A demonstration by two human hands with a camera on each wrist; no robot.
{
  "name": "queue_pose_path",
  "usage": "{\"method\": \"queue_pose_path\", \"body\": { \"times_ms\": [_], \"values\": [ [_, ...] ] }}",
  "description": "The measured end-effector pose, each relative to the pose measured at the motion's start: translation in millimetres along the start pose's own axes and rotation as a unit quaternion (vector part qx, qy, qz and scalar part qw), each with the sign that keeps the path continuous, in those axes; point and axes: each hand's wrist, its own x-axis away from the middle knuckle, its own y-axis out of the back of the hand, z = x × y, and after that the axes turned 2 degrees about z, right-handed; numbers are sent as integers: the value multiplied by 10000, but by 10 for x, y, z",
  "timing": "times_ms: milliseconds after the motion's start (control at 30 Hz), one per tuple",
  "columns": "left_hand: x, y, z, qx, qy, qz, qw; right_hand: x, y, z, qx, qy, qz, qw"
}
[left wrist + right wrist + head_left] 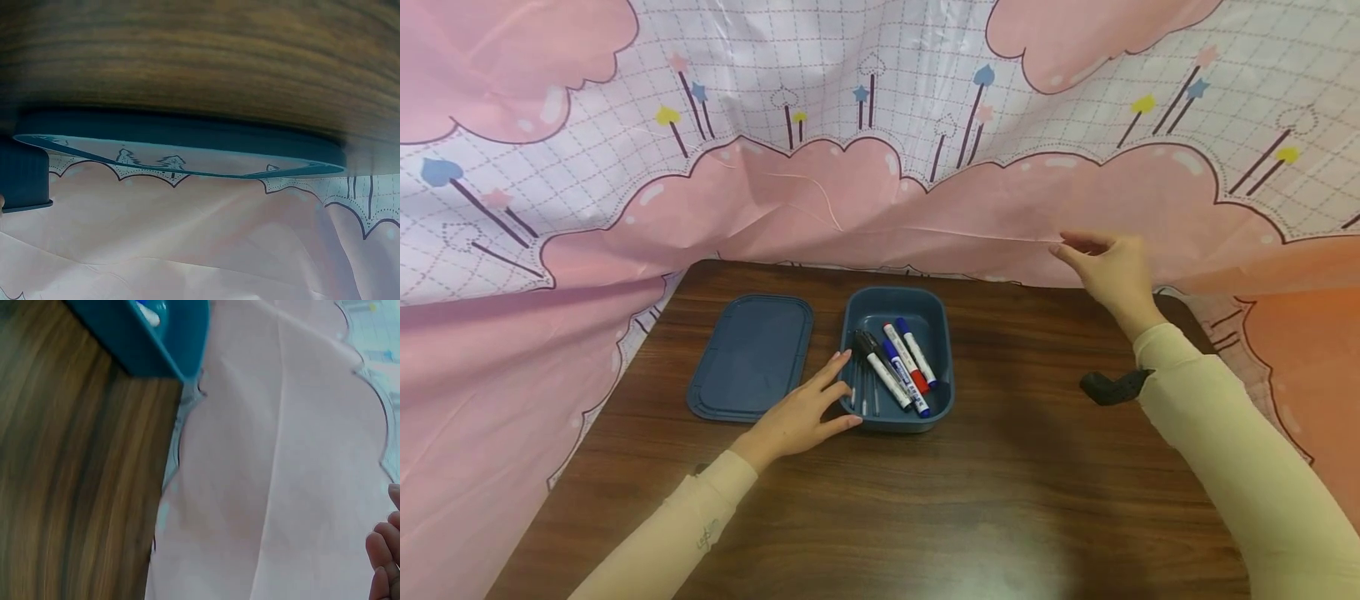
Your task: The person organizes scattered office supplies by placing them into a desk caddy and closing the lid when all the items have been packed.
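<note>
my left hand [797, 419] rests with straight fingers against the near left corner of the blue box [898, 360] of markers [901, 367] on the tabletop [1000, 500]; my right hand [1108, 271] hangs loose and empty by the pink curtain [865, 208]. a careless nudge could skid the box.

Dark wood-grain table [925, 517]; pink cloud-print cloth backdrop [865, 200] w/ grid pattern draped behind & at sides.
</note>
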Motion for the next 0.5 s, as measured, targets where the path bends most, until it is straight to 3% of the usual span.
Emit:
{"method": "queue_pose_path", "body": {
  "times_ms": [233,500],
  "values": [
    [5,-18,4,13,-48,-1,10000,114,418,-365,263,-631,-370,9970],
    [14,7,10,29,-103,-122,9999,327,705,-803,603,-1221,-963,9860]
  ]
}}
